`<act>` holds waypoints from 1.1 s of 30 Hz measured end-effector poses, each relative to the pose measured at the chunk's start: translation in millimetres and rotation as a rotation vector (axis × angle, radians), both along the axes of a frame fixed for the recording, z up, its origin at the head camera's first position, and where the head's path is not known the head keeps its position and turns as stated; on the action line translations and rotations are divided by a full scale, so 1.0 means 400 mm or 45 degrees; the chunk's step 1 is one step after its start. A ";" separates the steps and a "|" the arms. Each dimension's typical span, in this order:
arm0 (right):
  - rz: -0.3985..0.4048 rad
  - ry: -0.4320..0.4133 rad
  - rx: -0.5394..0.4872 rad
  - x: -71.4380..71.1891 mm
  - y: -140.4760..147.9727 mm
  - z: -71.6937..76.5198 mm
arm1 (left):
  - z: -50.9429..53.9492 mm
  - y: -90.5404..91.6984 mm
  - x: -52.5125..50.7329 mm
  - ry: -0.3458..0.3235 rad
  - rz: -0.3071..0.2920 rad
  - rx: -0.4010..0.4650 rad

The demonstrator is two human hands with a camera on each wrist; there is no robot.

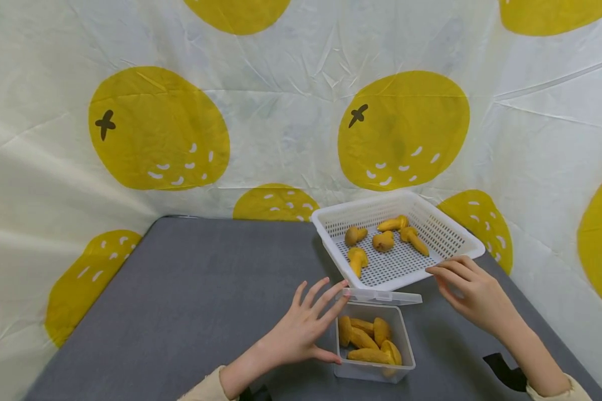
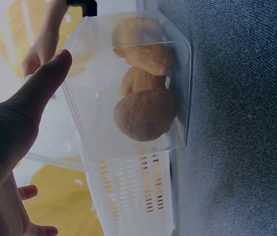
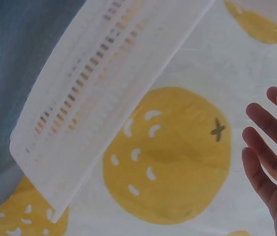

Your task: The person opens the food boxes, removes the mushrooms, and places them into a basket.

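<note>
A clear plastic box (image 1: 366, 372) with its lid (image 1: 396, 298) raised at the back stands near the front of the table, holding several yellow-brown mushrooms (image 1: 370, 355). My left hand (image 1: 303, 328) is beside the box's left side with its fingers spread. Its thumb (image 2: 50, 73) lies at the front rim and its fingertips are by the lid's left end. Behind the box sits a white perforated basket (image 1: 446, 228) with several more mushrooms (image 1: 383, 241) on its floor. Near the basket's front right corner hovers my right hand (image 1: 479, 295), fingers loosely bent, nothing seen in them.
Dark grey cloth covers the table (image 1: 205, 278), which reaches far to the left of the box. A white sheet with yellow fruit prints (image 1: 160, 128) hangs close behind and along both sides. The basket's front edge is close to the raised lid.
</note>
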State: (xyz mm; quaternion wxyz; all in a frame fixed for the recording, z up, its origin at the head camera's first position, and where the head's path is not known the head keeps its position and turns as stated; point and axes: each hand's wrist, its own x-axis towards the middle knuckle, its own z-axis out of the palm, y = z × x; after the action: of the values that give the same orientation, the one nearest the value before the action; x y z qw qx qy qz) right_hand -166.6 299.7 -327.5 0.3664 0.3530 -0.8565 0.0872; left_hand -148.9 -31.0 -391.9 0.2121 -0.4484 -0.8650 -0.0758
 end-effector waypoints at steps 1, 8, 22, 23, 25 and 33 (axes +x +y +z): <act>0.003 0.006 -0.014 0.012 -0.004 0.000 | 0.000 0.000 0.000 -0.001 -0.001 0.002; 0.088 0.117 -0.124 0.087 -0.048 0.007 | 0.002 0.000 -0.004 0.004 -0.008 0.008; 0.249 0.102 -0.063 0.179 -0.127 -0.031 | 0.002 -0.002 -0.001 -0.016 -0.012 0.012; 0.245 0.092 -0.039 0.179 -0.132 -0.036 | 0.003 -0.003 -0.001 -0.017 -0.011 0.014; 0.233 0.086 0.021 0.176 -0.140 -0.046 | 0.003 -0.003 -0.001 -0.019 -0.013 0.017; 0.261 0.035 0.240 0.145 -0.173 -0.074 | 0.014 -0.008 -0.005 -0.010 -0.031 0.009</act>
State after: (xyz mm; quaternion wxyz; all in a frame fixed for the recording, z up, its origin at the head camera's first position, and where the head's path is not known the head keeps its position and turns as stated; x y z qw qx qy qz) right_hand -108.4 230.3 -357.0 0.3325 0.4727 -0.8151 0.0386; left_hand -151.0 -34.1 -386.4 0.2093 -0.4579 -0.8600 -0.0832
